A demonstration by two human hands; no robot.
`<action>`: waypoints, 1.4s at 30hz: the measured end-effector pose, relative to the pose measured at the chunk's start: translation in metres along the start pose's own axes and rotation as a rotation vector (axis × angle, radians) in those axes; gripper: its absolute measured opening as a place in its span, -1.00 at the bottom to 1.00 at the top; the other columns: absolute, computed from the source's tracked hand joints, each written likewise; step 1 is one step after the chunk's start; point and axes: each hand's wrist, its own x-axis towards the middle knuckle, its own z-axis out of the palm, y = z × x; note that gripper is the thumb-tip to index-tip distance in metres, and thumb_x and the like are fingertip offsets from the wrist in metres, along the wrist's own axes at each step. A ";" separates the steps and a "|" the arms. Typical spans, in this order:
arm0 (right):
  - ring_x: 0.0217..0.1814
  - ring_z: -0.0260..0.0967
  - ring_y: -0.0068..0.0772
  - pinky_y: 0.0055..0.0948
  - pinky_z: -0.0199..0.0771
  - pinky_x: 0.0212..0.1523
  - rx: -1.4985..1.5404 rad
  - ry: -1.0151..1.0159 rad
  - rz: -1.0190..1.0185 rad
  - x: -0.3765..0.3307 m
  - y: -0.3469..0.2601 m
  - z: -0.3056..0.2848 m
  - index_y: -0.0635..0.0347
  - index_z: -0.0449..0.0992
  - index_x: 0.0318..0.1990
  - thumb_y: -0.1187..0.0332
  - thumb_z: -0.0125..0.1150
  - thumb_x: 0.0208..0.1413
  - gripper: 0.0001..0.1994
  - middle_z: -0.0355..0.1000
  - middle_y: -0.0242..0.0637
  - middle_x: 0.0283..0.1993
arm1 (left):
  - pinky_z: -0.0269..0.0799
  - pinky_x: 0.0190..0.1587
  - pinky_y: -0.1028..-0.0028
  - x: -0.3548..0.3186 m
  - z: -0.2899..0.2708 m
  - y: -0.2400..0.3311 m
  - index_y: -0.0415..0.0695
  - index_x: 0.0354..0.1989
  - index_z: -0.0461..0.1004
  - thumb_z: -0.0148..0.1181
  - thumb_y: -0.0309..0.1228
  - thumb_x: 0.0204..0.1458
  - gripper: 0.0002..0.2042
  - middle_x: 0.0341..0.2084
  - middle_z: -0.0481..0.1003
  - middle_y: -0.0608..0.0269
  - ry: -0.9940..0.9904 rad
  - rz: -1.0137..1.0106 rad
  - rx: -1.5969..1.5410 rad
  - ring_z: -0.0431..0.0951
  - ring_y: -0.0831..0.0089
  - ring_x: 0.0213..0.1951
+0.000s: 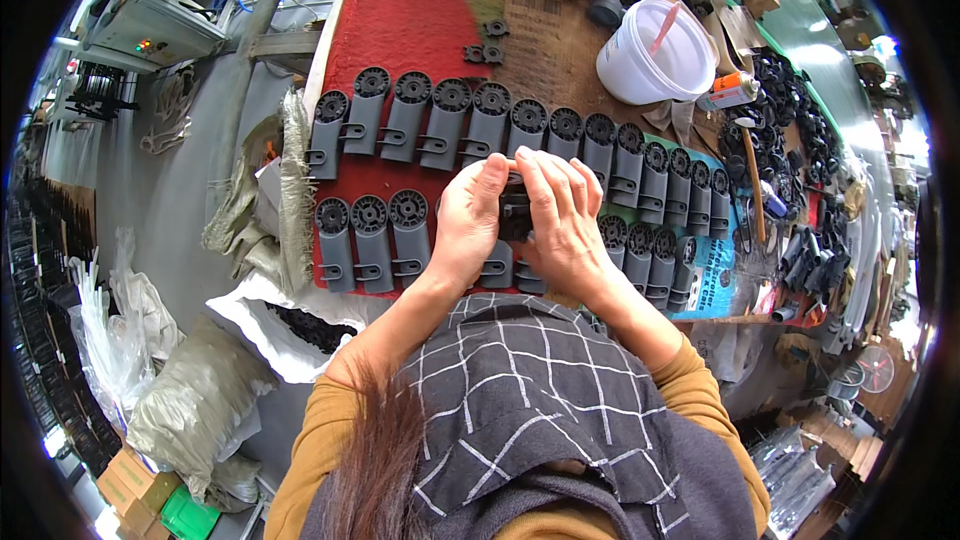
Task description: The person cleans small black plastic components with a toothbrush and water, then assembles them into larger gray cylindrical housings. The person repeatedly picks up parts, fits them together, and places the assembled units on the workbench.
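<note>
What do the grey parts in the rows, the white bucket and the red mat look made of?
Grey parts: likely moulded plastic, matte, with identical shapes and ribbed round ends. White bucket: seemingly plastic, smooth with a slight sheen. Red mat: looks like felt or carpet, dull and fuzzy, though I can't be sure.

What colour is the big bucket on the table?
White: the bucket shows best in the head view, upper right.

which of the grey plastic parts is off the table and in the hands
The dark part pinched between the left hand and right hand; all others lie in two rows on the red mat.
</note>
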 end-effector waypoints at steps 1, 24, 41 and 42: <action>0.35 0.04 -0.25 -0.08 -0.18 0.36 0.009 0.023 0.015 0.001 -0.004 0.000 0.12 0.08 0.33 0.32 0.38 -0.30 -0.08 0.15 -0.24 0.28 | 0.41 -0.13 0.52 0.000 0.003 -0.001 -0.20 -0.10 0.43 -0.14 -0.02 0.28 -0.56 -0.25 0.49 0.31 0.020 0.017 -0.010 0.46 0.62 -0.21; 0.27 0.12 -0.14 -0.06 -0.10 0.32 0.068 0.034 0.100 0.004 -0.008 -0.008 0.25 0.11 0.29 0.47 0.36 -0.39 -0.09 0.19 -0.13 0.22 | 0.38 -0.26 0.61 -0.004 0.008 0.011 -0.20 -0.22 0.49 -0.03 0.00 0.23 -0.56 -0.39 0.48 0.37 0.067 -0.035 -0.158 0.43 0.68 -0.35; 0.44 -0.02 -0.23 -0.09 -0.29 0.41 -0.444 -0.085 0.066 0.006 -0.022 -0.006 0.35 0.10 0.32 0.41 -0.07 0.03 -0.38 0.02 -0.05 0.41 | 0.37 -0.13 0.57 0.000 0.014 0.004 -0.20 -0.13 0.45 -0.06 0.05 0.22 -0.51 -0.26 0.49 0.32 0.076 -0.132 -0.178 0.44 0.61 -0.24; 0.45 -0.05 -0.23 -0.07 -0.29 0.41 -0.460 -0.040 0.078 0.006 -0.023 -0.005 0.36 0.10 0.31 0.42 -0.07 0.02 -0.38 0.00 -0.04 0.42 | 0.38 -0.17 0.58 0.001 0.014 0.002 -0.19 -0.14 0.44 -0.07 0.06 0.22 -0.51 -0.28 0.49 0.33 0.049 -0.086 -0.137 0.44 0.63 -0.25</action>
